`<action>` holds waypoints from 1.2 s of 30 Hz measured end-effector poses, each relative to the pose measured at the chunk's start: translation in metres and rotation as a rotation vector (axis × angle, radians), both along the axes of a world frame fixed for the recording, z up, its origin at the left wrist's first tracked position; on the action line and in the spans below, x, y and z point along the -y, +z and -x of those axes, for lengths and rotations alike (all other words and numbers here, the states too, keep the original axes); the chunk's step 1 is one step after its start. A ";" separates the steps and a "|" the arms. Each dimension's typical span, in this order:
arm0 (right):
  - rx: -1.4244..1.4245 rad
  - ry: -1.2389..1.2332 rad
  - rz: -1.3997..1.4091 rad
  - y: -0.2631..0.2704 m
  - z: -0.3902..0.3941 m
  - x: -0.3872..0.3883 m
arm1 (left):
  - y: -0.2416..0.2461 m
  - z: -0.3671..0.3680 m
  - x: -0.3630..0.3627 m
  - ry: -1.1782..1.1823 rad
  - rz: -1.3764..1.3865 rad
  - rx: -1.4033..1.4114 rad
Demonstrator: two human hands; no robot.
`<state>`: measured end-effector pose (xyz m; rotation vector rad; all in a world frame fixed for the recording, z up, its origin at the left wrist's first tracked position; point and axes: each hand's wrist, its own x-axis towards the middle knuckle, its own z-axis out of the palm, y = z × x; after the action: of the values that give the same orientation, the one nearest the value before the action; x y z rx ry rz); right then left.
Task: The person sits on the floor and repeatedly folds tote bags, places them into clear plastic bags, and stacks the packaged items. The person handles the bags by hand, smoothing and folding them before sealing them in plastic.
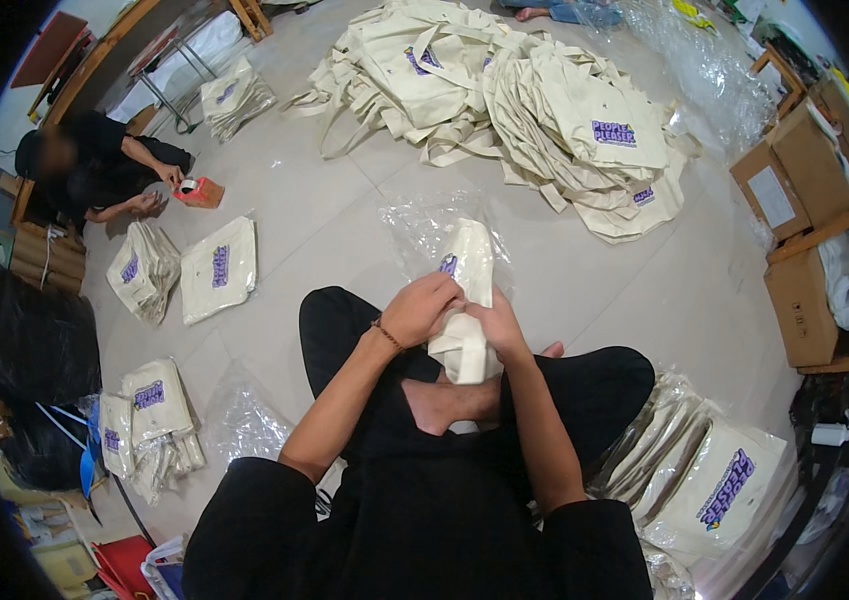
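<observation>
A folded cream canvas tote bag (471, 247) with a purple print is between my hands, above my crossed legs. My left hand (420, 306) pinches it near the middle from the left side. On the right edge, my right hand (499, 324) grips the cloth, its thumb across the front and its other fingers hidden behind. A clear plastic sleeve (413, 232) spreads out around the bag's upper part. How far the cloth sits inside the sleeve cannot be told. The bag's lower end (467, 364) hangs over my ankles.
A large heap of tote bags (424, 82) lies ahead. Packed bags (724, 487) lean at my right, others (161, 405) at my left. Loose clear sleeves (244, 412) lie by my left knee. A person (101, 165) sits far left beside a red tape dispenser (200, 193). Cardboard boxes (799, 300) line the right.
</observation>
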<state>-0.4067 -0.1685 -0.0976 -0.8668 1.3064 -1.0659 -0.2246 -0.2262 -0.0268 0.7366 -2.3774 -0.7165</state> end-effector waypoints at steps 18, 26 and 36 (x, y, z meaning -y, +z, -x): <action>0.762 -0.263 -0.126 -0.033 0.025 0.021 | -0.012 -0.040 -0.022 0.339 -0.294 0.007; 0.708 -0.309 -0.005 -0.035 0.015 0.030 | -0.057 0.005 -0.064 0.512 -0.531 -0.058; -0.800 -0.121 -0.067 -0.027 0.038 0.049 | -0.070 -0.012 -0.046 0.640 -0.486 0.008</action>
<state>-0.4450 -0.2174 -0.1247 -1.2372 2.0621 -0.7716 -0.2130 -0.1798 -0.0966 1.6003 -1.7982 -0.9933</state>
